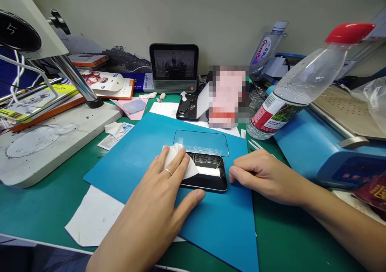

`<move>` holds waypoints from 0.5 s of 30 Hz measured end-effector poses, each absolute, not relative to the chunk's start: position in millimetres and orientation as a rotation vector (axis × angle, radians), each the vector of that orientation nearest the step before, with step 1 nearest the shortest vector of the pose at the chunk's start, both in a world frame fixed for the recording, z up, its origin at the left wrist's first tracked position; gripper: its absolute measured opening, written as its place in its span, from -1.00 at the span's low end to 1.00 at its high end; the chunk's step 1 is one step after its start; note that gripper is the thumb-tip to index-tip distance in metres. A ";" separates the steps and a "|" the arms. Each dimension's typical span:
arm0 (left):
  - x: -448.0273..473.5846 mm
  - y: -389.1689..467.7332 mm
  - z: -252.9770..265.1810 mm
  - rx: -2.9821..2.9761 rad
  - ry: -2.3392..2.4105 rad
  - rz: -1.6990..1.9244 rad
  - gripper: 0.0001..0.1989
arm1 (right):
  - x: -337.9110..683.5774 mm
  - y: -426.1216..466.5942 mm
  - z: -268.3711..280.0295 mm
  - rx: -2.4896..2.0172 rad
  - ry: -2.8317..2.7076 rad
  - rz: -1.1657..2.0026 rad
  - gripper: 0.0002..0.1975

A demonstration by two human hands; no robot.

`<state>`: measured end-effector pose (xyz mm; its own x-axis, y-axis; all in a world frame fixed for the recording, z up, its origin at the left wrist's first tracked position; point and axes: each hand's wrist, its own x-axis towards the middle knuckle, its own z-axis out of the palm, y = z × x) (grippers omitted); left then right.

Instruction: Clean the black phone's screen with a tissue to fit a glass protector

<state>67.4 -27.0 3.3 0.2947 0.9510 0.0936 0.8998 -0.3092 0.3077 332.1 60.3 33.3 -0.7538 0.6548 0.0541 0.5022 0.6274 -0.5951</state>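
Observation:
A black smartphone (211,179) lies screen up on a blue mat (129,155). Over its left part my left hand (159,195) presses a folded white wipe (190,170) under its fingertips, the thumb held apart near the phone's lower edge. Just behind the phone lies a clear screen protector (202,141) with a thin black border. My right hand (256,175) rests closed on the mat's right side, a little apart from the phone. Its fingers are curled in and nothing shows between them. White tweezers (255,144) lie behind that hand, partly hidden.
A plastic bottle with a red cap (280,91) leans at the right, beside a blue machine (319,143). At the back stand a smart display (174,68) and a black phone case (187,107). A white stand base (33,151) fills the left.

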 end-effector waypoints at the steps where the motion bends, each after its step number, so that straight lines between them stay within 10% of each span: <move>1: 67.3 -27.1 3.4 2.358 1.715 0.381 -0.28 | 332.0 60.3 33.4 -0.936 -2.590 0.824 -0.50; 15: 101.6 -32.7 5.4 2.623 1.676 0.388 -0.21 | 330.9 61.5 27.9 -0.889 -2.560 0.828 -0.54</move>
<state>101.6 -32.7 5.4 0.3983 0.8942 0.2043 0.8930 -0.4289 0.1365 330.9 61.5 27.9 -0.7609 0.6420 0.0945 0.4650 0.6410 -0.6106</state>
